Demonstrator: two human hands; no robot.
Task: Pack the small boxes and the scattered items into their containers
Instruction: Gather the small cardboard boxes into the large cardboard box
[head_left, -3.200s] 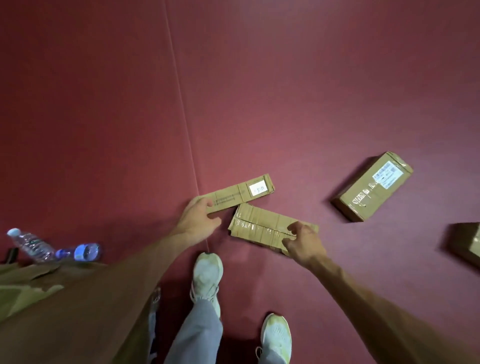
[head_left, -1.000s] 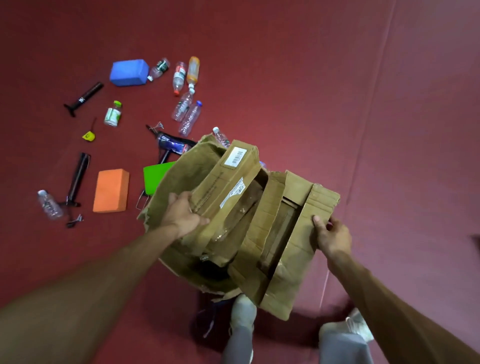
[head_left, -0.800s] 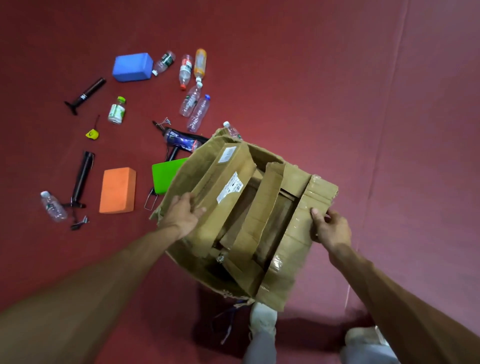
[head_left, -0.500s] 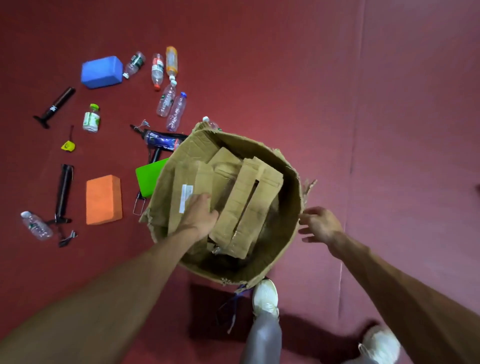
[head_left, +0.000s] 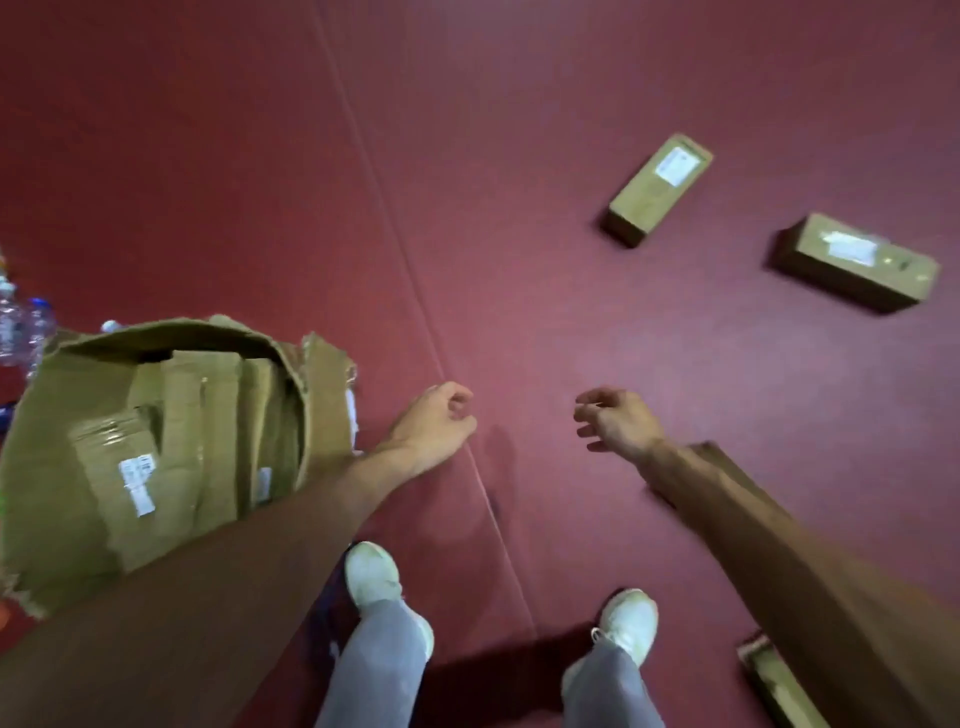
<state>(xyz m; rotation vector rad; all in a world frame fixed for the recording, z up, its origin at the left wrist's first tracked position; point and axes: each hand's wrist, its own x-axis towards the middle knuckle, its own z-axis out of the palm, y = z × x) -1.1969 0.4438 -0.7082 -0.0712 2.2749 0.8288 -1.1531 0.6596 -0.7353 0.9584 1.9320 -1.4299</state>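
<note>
A big torn cardboard carton (head_left: 47, 499) stands at the left with several small brown boxes (head_left: 176, 441) packed upright in it. My left hand (head_left: 434, 423) hangs just right of the carton, fingers loosely curled, holding nothing. My right hand (head_left: 613, 421) hovers beside it over the red floor, fingers relaxed and empty. Two small brown boxes lie on the floor further out to the right: one with a white label (head_left: 657, 189) and another one (head_left: 857, 262) at the far right. Part of a third box (head_left: 774, 680) shows at the bottom right, below my right forearm.
Clear plastic bottles (head_left: 21, 327) lie at the left edge behind the carton. A seam (head_left: 415, 280) runs across the red floor mat between my hands. My two white shoes (head_left: 371, 577) stand at the bottom centre.
Both hands have let go of the small boxes, which now sit in the carton. My view has swung right, away from the scattered bottles and blocks, towards the boxes on the floor.
</note>
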